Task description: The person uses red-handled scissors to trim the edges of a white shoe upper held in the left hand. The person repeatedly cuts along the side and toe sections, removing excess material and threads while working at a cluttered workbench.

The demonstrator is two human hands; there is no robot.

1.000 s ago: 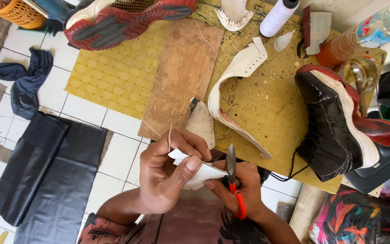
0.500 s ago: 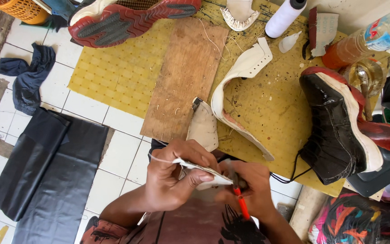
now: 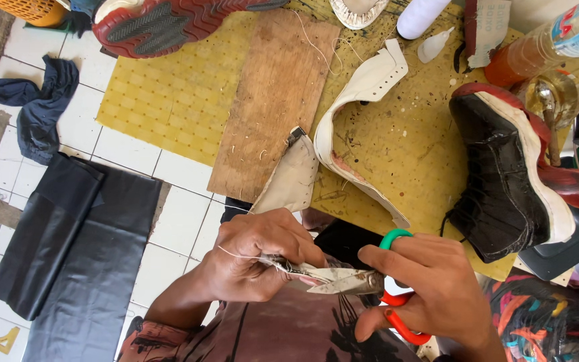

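On the white tiled floor we see a large yellow dotted mat that serves as the work surface. On it lie a brown wooden board, a black high-top shoe with a white and red sole, and a cream curved piece of shoe upper. A black plastic sheet lies on the tiles to the left, apart from the mat.

Near the bottom of the view, in front of our body, is the thin pale strip of shoe material, with a loose white thread coming out from its left end. We judge this strip to be light, soft and flexible, so it will bend if it is held far from the cutting place. It is better to pinch it close to the blades and keep it a little stretched.

Our left hand is clenched around the strip, thumb and fingers pressing it flat, wrist turned inward. Our right hand grasps the small scissors with green and red handle loops; fingers go through the loops, and the blades meet the right end of the strip. We cannot tell whether the blades are fully closed.
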